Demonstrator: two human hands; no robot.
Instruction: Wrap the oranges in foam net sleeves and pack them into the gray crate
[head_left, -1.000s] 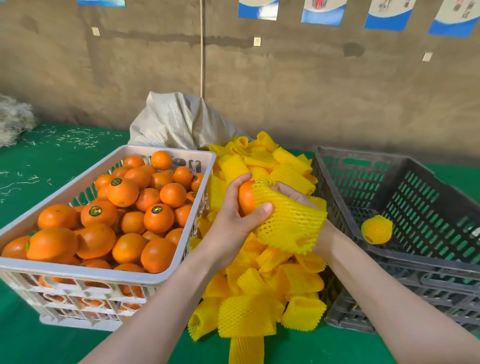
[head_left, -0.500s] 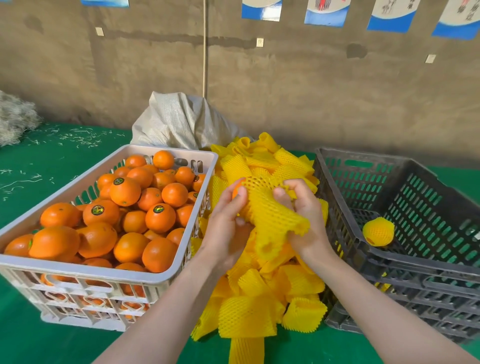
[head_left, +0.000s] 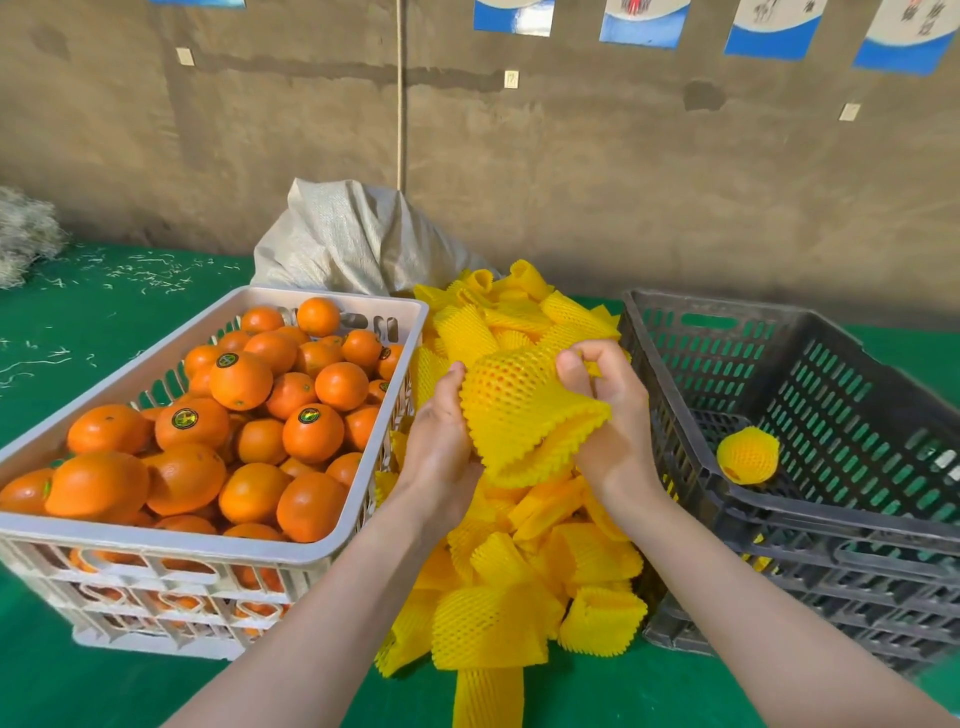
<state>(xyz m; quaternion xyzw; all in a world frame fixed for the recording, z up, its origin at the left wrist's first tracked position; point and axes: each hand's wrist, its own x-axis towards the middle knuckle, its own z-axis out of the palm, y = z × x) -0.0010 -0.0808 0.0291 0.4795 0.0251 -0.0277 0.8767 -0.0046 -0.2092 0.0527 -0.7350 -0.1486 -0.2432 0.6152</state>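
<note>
Near edge of the green worktop (head_left: 104, 691): both bare forearms come in from here. One flat loose sleeve (head_left: 488, 696) trails off the front of the pile

Pile of yellow foam sleeves (head_left: 519, 597) is mid-worktop, between the two crates and up against both

Both hands are just above the pile, on one item:
- left hand (head_left: 441, 441): back of hand to camera, thumb up. The grip is cupped round the left side of an orange (head_left: 501, 376) sitting inside a foam net sleeve (head_left: 530, 431)
- the orange shows only through the mesh at the sleeve's upper end. The open skirt flares down and to the right
- right hand (head_left: 615, 431): narrow grip, thumb and curled fingers pinching the sleeve's right side. Can't tell whether any fingertips are inside the net

Left side: white crate (head_left: 171, 540) heaped with bare oranges (head_left: 239, 382), several with round dark stickers. Its right wall is just beside the left hand

Right side: gray crate (head_left: 841, 525) with dark slotted walls; it appears to sit in a second crate of the same kind. One wrapped orange (head_left: 748, 454) lies on its floor, close to the near wall

Far edge: pale woven sack (head_left: 353, 239) slumped behind the white crate and the pile, against the brown wall (head_left: 623, 182). A cord (head_left: 400, 93) runs down the wall to the sack

Far-left corner: grey fibrous heap (head_left: 26, 234), with pale shreds scattered on the worktop near it

Blue-and-white posters (head_left: 644, 21) hang along the top of the wall
</note>
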